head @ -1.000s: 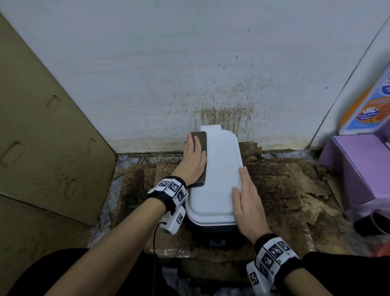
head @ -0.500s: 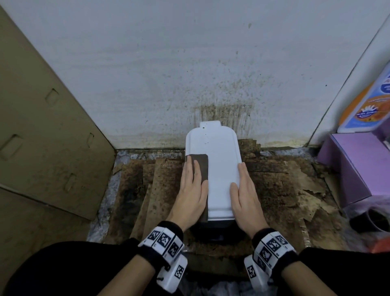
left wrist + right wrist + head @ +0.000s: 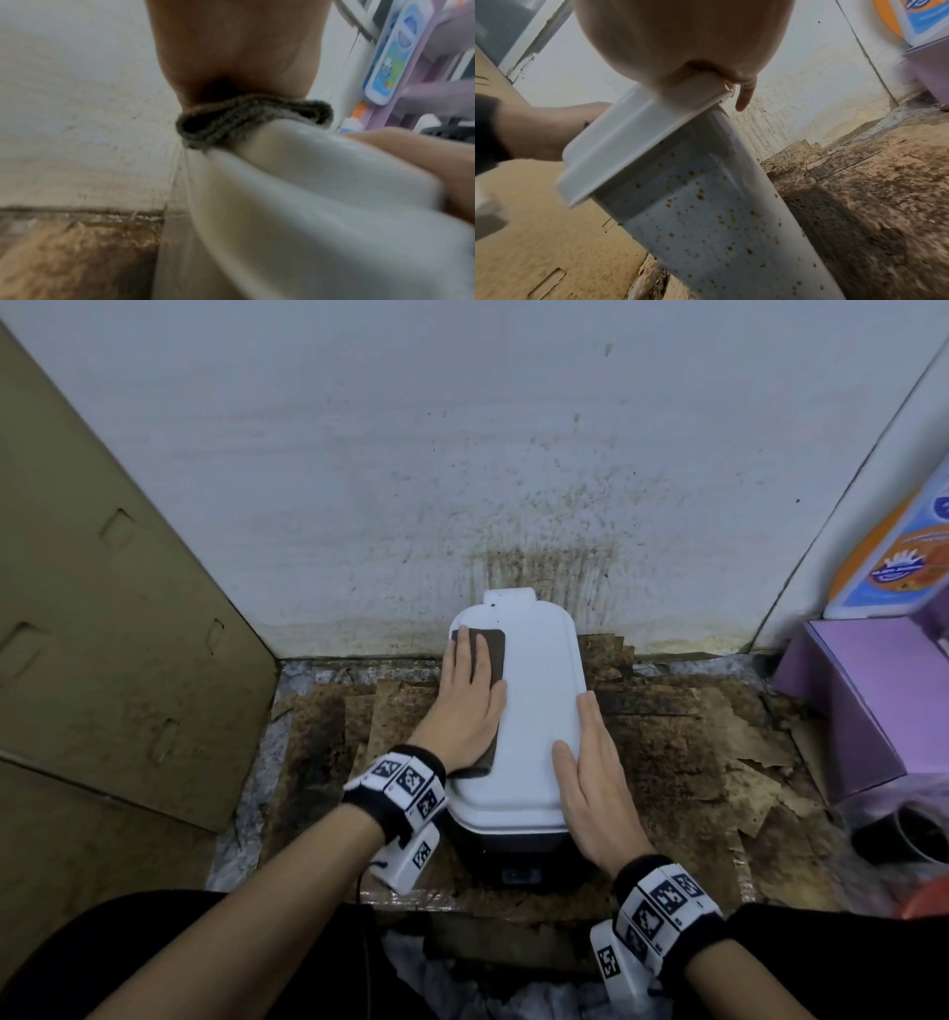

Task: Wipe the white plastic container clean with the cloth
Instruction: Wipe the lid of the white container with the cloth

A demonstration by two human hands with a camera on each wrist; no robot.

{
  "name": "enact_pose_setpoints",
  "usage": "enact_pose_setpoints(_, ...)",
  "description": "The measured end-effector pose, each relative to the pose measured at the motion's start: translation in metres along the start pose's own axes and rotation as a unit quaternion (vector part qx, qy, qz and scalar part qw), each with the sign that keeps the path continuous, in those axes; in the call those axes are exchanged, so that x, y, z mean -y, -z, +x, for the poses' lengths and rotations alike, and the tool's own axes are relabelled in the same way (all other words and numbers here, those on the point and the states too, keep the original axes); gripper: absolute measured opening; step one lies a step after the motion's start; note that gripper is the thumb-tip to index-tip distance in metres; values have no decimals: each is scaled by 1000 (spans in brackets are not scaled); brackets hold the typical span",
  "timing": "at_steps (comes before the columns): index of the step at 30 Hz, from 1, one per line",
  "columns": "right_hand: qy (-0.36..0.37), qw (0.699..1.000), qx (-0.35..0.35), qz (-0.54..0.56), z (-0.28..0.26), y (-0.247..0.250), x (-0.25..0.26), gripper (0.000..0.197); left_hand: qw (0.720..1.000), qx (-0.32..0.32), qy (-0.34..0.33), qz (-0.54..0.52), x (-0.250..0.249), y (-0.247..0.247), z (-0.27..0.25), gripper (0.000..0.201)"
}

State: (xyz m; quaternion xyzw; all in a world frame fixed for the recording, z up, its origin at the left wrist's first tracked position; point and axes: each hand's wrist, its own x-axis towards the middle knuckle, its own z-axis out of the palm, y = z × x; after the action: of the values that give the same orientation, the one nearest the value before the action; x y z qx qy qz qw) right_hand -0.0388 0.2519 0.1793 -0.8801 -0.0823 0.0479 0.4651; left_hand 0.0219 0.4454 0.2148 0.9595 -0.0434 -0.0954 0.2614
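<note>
1. Half a second ago our left hand had pulled the folded grey-brown cloth back to the near half of the lid; now it's pushed out again toward the far left corner, close to the stained white wall. So we're mid back-and-forth strokes along the left strip of the lid, and we'd guess the middle and right side still need passes.
2. Left hand lies flat, fingers straight, pressing the cloth down rather than gripping it. Our right hand hasn't budged: fingers straight and flat on the lid's near right edge, just steadying.
3. The white plastic container with its rounded rectangular lid sits on the dirty brown cardboard floor, far end against the wall.
4. Lid top looks pretty clean from the head view, but the right wrist view shows the container's side wall peppered with small brown specks, so that part's not done.
</note>
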Motion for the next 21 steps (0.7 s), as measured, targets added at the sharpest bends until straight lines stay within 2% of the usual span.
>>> enact_pose_setpoints(3,0,1000,2,1,1,1,1,65,999,-26,-26,39,2,11,28,65)
enact_pose_setpoints(7,-3,1000,3,-2,1,1,0,65,996,25,-29,75,3,24,56,63)
enact_pose_setpoints(11,-6,1000,9,-6,2,1,2,66,994,12,-23,108,9,28,83,64)
enact_pose_setpoints(14,-7,1000,8,-9,2,1,3,65,992,6,-16,122,8,29,90,62)
enact_pose_setpoints(21,-7,1000,6,-7,0,1,2,64,992,-3,-45,114,16,23,84,63)
